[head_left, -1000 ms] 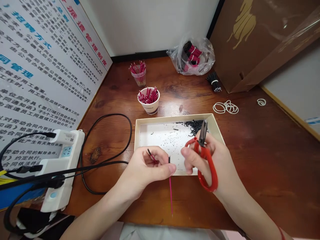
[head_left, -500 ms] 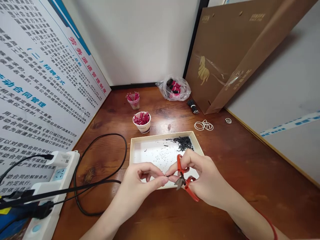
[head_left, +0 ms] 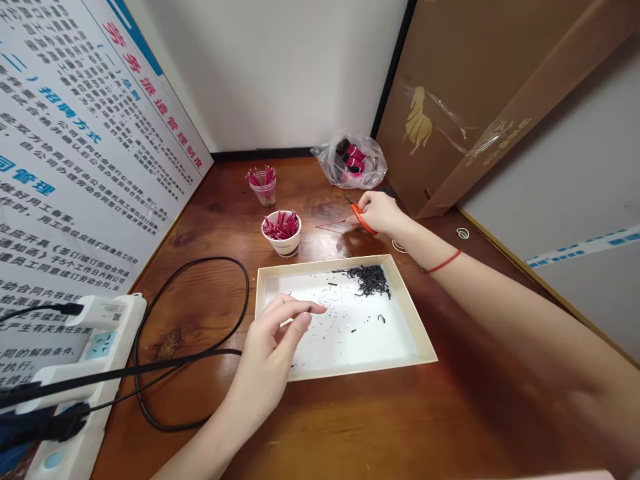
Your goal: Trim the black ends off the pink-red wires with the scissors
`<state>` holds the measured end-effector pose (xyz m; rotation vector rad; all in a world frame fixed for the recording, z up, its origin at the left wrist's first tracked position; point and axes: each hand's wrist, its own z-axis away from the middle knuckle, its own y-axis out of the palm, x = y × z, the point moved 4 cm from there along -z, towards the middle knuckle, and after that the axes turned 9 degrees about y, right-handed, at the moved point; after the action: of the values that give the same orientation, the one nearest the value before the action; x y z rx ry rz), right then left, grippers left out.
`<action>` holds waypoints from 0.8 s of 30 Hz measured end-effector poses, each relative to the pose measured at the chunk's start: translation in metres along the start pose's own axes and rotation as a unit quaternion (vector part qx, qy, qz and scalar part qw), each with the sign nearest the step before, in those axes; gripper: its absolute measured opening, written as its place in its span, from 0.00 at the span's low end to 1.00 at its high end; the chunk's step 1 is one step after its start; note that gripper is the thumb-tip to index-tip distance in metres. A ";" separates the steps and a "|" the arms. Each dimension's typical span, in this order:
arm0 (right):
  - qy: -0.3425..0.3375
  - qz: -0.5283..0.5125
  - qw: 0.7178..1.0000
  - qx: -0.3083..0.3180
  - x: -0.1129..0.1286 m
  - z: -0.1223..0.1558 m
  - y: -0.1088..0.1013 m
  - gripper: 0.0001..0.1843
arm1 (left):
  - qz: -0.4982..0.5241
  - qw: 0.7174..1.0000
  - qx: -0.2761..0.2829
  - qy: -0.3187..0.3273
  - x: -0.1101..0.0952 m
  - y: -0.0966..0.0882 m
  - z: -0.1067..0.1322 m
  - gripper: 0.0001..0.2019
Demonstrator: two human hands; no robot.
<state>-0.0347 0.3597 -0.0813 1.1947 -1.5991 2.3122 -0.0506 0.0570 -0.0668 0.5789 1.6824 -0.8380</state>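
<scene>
Over the shallow white tray (head_left: 420, 343), my left hand (head_left: 273, 340) is closed, thumb near the index finger. A tiny dark bit shows at its fingertips, too small to name. Beyond the tray's far edge, my right hand (head_left: 383, 212) grips small orange-handled snips (head_left: 362, 217), their blades pointing away to the left. A thin red wire (head_left: 330, 227) extends left from below that hand's fingers; whether they hold it I cannot tell. Black scraps (head_left: 370, 279) are heaped in the tray's far right corner, with tiny bits scattered over its floor.
Behind the tray stand a paper cup (head_left: 285, 245) and a clear plastic cup (head_left: 265, 195), both with red wire pieces. A clear bag (head_left: 373, 170) of red and black bundles lies further back. A large brown box (head_left: 450, 87) stands right; a power strip (head_left: 95, 393) and black cable (head_left: 245, 293) lie left.
My right hand has moved away from my left, forward beyond the tray, carrying the snips. My left hand stays over the tray's near left part. The camera view has shifted slightly.
</scene>
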 end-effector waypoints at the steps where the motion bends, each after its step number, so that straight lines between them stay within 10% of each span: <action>1: -0.011 0.026 1.000 0.004 0.000 -0.005 0.004 0.17 | 0.012 1.000 -0.003 -0.010 0.000 0.000 -0.001 0.09; 14: -0.172 0.065 0.980 0.071 0.008 -0.016 0.008 0.18 | 0.062 0.995 -0.033 -0.067 0.003 -0.002 -0.007 0.02; 24: -0.165 0.027 0.986 -0.015 0.008 0.016 -0.011 0.19 | 0.089 0.992 -0.050 -0.069 0.007 -0.002 -0.008 0.01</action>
<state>-0.0262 0.3493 -0.0657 1.6158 -1.7775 2.2000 -0.0587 0.0613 -0.0722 0.5783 1.5130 -0.6464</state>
